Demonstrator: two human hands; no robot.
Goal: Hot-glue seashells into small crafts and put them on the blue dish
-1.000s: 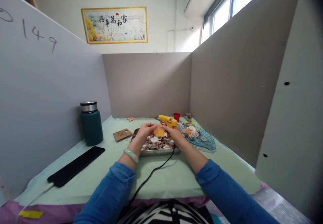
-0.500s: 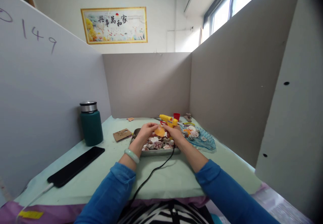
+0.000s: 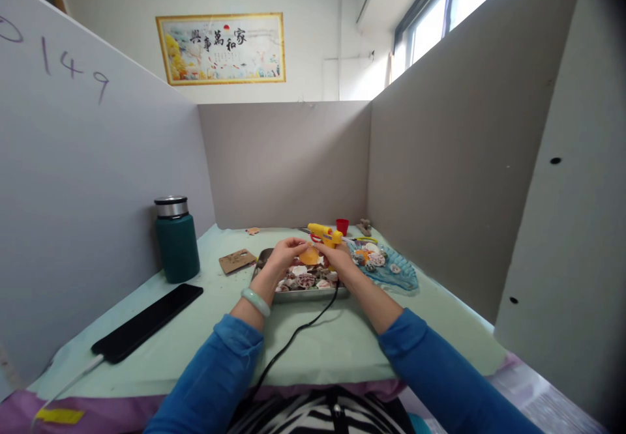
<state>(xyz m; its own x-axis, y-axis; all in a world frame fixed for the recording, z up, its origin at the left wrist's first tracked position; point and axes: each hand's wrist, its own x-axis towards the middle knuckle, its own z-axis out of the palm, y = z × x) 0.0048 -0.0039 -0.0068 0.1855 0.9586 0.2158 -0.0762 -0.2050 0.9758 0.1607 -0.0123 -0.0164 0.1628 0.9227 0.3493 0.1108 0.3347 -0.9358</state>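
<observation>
My left hand [image 3: 282,256] pinches an orange shell [image 3: 309,256] above a metal tray [image 3: 303,294] filled with several seashells. My right hand [image 3: 338,259] is closed around the grip of a yellow hot glue gun [image 3: 324,233], whose nozzle points left at the orange shell. The gun's black cord [image 3: 288,346] runs back across the table toward me. Both hands hover over the far half of the tray, close together. A pale green bangle sits on my left wrist.
A blue fan-shaped plate [image 3: 391,271] with shells on it lies right of the tray. A dark green flask [image 3: 176,238] stands at the left, a black phone [image 3: 147,322] lies near it, and a cardboard piece [image 3: 237,260] beside. A small red cup [image 3: 342,226] stands behind. Partition walls enclose three sides.
The orange shell has tilted flatter and sunk slightly between my fingers. Hands and glue gun stay almost where they were.
</observation>
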